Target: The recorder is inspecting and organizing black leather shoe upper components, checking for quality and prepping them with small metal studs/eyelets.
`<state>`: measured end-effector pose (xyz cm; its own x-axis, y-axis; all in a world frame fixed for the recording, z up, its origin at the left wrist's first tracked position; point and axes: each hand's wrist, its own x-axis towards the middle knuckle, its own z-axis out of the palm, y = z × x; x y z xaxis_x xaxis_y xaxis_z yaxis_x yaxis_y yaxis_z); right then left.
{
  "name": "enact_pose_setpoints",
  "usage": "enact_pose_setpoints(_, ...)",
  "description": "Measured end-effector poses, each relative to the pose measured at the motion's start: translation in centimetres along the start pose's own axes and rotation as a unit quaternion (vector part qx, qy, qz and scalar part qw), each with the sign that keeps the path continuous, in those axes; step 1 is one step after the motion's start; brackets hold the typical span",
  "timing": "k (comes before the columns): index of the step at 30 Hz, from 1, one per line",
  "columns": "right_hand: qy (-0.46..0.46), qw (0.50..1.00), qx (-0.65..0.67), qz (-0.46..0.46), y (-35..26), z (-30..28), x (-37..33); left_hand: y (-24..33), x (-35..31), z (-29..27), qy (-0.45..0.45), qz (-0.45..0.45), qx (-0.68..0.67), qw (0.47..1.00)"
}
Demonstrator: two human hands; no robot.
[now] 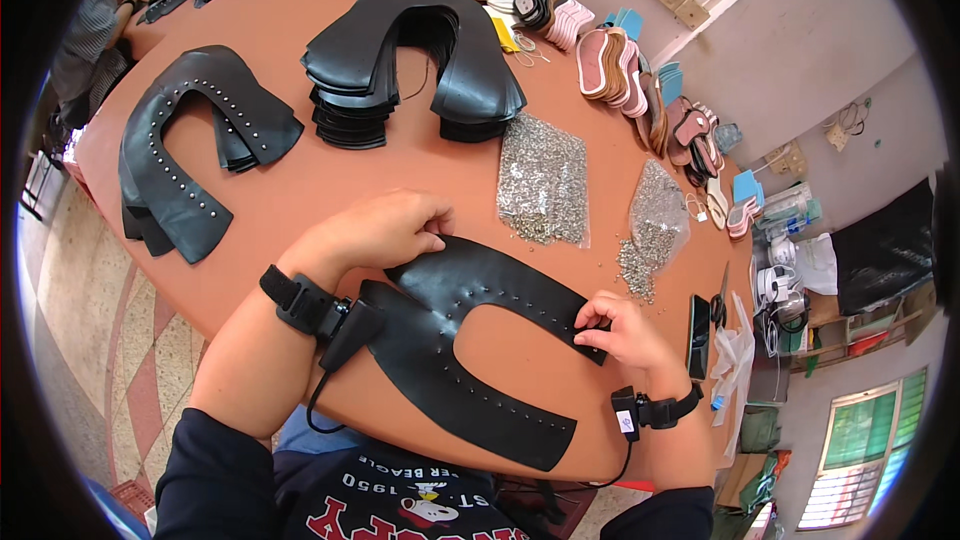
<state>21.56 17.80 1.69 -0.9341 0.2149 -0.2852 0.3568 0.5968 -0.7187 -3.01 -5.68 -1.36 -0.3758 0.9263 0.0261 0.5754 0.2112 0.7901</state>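
A black U-shaped leather piece [510, 437] lies in front of me, with a row of small studs or prongs along its inner curve. At its far left edge, my left hand [395, 227] is closed, with thumb and curled fingers pinching the leather. My right hand [625, 330] is closed at the end of the far arm of the U. Its thumb presses on the leather there; whether a small stud is between the fingertips is hidden. Beyond the piece lie a clear bag of silvery studs [543, 180] and a second opened bag [661, 202] with loose studs [637, 270] spilling out.
A tall stack of plain black U-shaped pieces [420, 15] stands at the back. Studded pieces [170, 165] lie at the left. Shoe parts [610, 70] line the wall edge. A phone [698, 337] and scissors [719, 306] sit at the right. Another person [90, 40] is at the far left.
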Motion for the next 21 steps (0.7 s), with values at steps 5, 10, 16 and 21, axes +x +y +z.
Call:
enact_pose_setpoints(5, -0.087, 0.99, -0.101, 0.055, -0.7, -1.2, 1.3, 0.4, -0.1, -0.1, 0.009, 0.002, 0.014, 1.0)
enact_pose_setpoints(10, -0.132, 0.974, -0.137, 0.123, -1.4, -1.7, 2.9, 0.8, -0.1, -0.1, 0.007, -0.002, 0.03, 1.0)
enact_pose_setpoints(16, 0.103, 0.993, -0.05, -0.02, 2.1, -3.9, 3.6, 0.4, 0.0, 0.3, 0.012, -0.009, 0.018, 1.0)
enact_pose_setpoints(21, 0.189, 0.979, -0.062, 0.033, 4.6, -3.4, 4.8, 0.3, 0.0, 0.2, 0.027, 0.017, 0.029, 0.999)
